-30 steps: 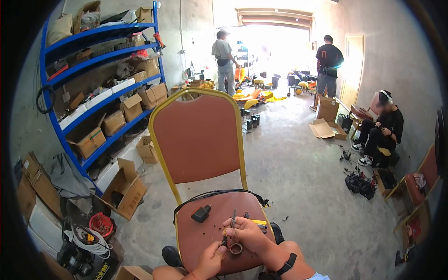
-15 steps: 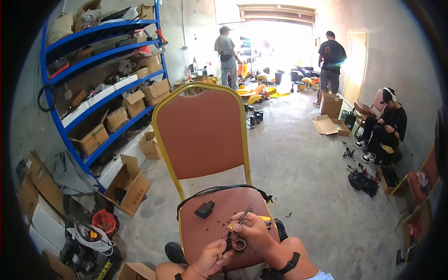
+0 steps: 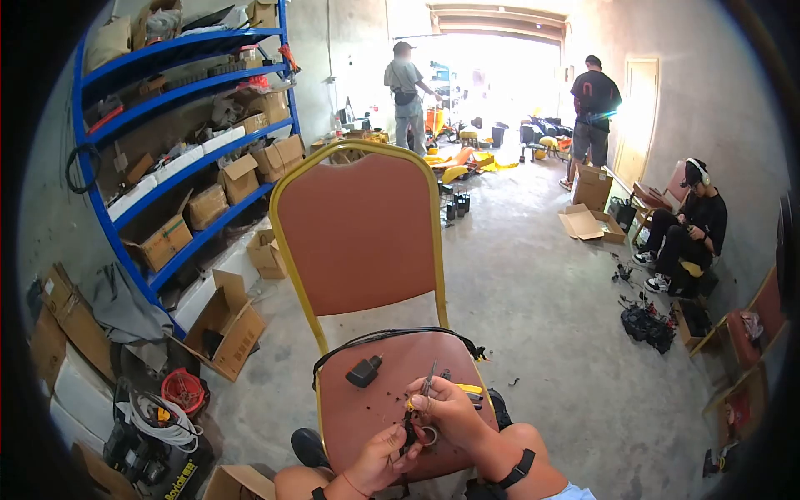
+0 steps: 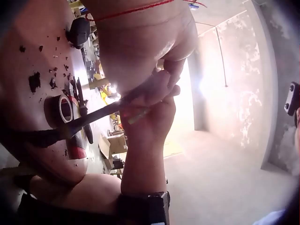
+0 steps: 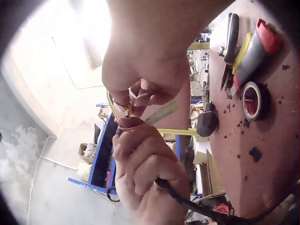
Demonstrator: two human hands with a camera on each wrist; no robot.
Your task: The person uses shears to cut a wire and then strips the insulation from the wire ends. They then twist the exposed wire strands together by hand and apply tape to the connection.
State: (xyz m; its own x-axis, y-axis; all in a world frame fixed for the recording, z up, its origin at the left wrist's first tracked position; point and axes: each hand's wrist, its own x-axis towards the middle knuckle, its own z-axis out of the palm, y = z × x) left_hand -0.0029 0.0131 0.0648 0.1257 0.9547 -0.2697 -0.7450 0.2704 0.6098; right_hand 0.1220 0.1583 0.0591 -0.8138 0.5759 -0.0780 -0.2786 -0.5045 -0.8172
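Observation:
Above the seat of a red-brown chair (image 3: 346,417), my left hand (image 3: 382,457) grips a black cable (image 4: 101,112), which trails back toward the seat. My right hand (image 3: 452,415) is close to the left fingertips, its thumb and fingers bent. A slim pointed metal tool (image 3: 431,375) sticks up from it. Thin yellow wire (image 5: 111,104) runs to the right fingertips in the right wrist view. A pale translucent tube (image 5: 163,112) juts out beside the left fingertips. The tool's lower part is hidden by the right hand.
On the seat lie a black plug adapter (image 3: 363,372), a tape roll (image 5: 265,101), a grey and red tool (image 5: 255,56), yellow-black handled pliers (image 5: 231,40) and black scraps. A black cable coil (image 3: 392,335) crosses the seat's back. Blue shelving (image 3: 187,167) stands left; three people are farther off.
The metal tool has gone from nearly upright to leaning right. Both hands stay close together, and the left hand's fingers now wrap more around the cable. The head view has shifted slightly.

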